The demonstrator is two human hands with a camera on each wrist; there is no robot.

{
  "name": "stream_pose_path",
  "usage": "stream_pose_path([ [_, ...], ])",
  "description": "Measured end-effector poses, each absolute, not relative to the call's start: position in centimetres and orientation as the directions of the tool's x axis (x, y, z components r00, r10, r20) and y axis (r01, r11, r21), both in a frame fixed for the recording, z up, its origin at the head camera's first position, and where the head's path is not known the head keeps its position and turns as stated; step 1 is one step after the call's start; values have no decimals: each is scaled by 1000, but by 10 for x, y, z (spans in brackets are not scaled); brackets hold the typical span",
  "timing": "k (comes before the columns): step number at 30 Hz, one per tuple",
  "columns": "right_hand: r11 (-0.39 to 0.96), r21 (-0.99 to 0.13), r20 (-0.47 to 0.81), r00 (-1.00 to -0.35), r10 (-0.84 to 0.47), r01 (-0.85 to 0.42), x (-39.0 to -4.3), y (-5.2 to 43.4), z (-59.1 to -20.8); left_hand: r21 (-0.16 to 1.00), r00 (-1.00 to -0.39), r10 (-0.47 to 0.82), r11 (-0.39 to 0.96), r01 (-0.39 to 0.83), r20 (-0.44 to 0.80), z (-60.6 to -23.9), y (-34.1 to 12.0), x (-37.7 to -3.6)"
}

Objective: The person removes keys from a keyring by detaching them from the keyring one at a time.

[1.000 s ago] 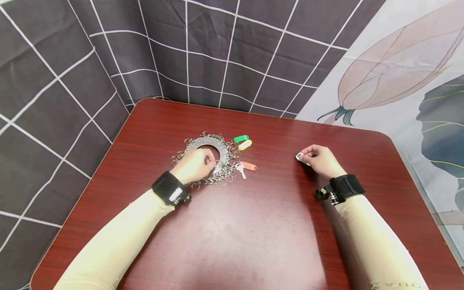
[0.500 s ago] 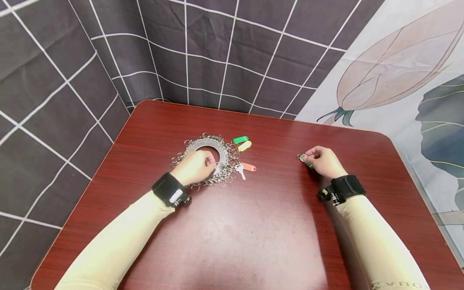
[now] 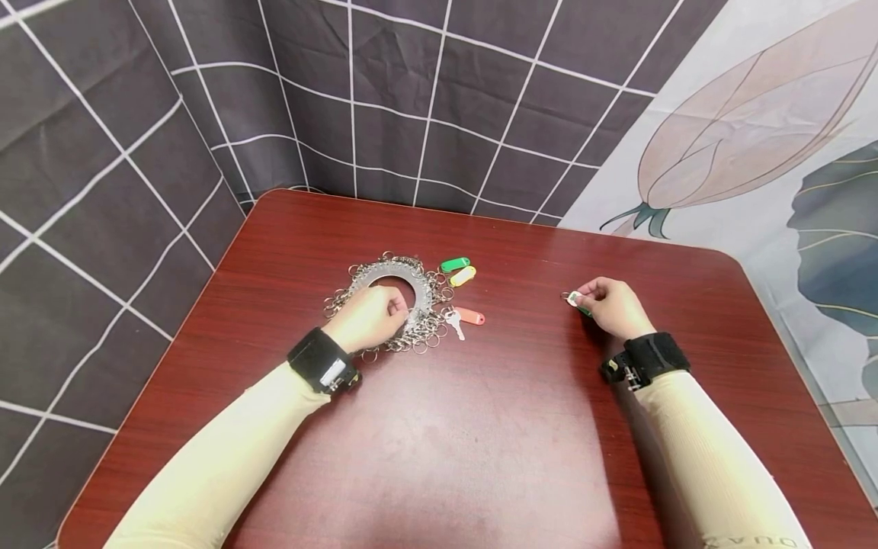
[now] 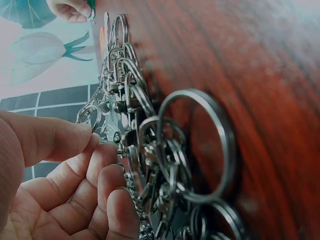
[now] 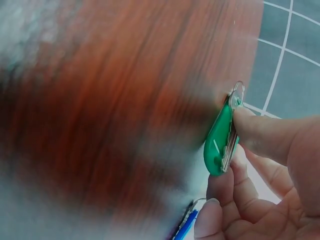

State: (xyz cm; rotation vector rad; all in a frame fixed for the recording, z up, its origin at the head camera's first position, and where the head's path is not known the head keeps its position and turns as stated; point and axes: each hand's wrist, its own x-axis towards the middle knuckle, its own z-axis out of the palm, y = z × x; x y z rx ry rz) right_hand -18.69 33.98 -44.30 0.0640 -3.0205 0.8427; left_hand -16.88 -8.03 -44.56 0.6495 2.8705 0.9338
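Observation:
My left hand (image 3: 370, 314) reaches over a flat metal hoop (image 3: 420, 280) fringed with many split rings and clasps. In the left wrist view, its thumb and forefinger pinch a small key ring (image 4: 90, 116), the other fingers curling beside the chain of linked rings (image 4: 137, 107). Well to the right, my right hand (image 3: 613, 306) pinches a key (image 5: 232, 145) together with its green key tag (image 5: 216, 142). A small split ring (image 5: 239, 89) sticks out past the thumb at the tag's end.
Right of the hoop lie a green tag (image 3: 455, 264), a yellow tag (image 3: 463, 276) and an orange tag (image 3: 472, 316) with a silver key (image 3: 456, 323). A blue object (image 5: 186, 225) shows under the right fingers. A dark gridded cloth (image 3: 398, 137) hangs behind the table.
In my right fingers the green-tagged key has turned and tipped, so more of the key and green tag shows. The left hand stays at the hoop.

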Motion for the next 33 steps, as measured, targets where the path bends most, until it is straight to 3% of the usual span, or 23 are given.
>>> stream_pose_path([
  [13, 860, -509, 33, -999, -33, -45, -184, 337, -440, 573, -914, 401, 734, 365, 69, -448, -81, -169],
  [21, 857, -509, 108, -994, -27, -78, -182, 321, -429, 587, -916, 396, 727, 357, 66, -447, -80, -168],
  [26, 844, -521, 116, -990, -83, -132, -183, 297, -427, 615, -908, 398, 686, 388, 129, -442, -74, -168],
  [33, 812, -545, 74, -977, -202, -209, -180, 255, -425, 468, -850, 481, 713, 522, 216, -437, -58, -170],
])
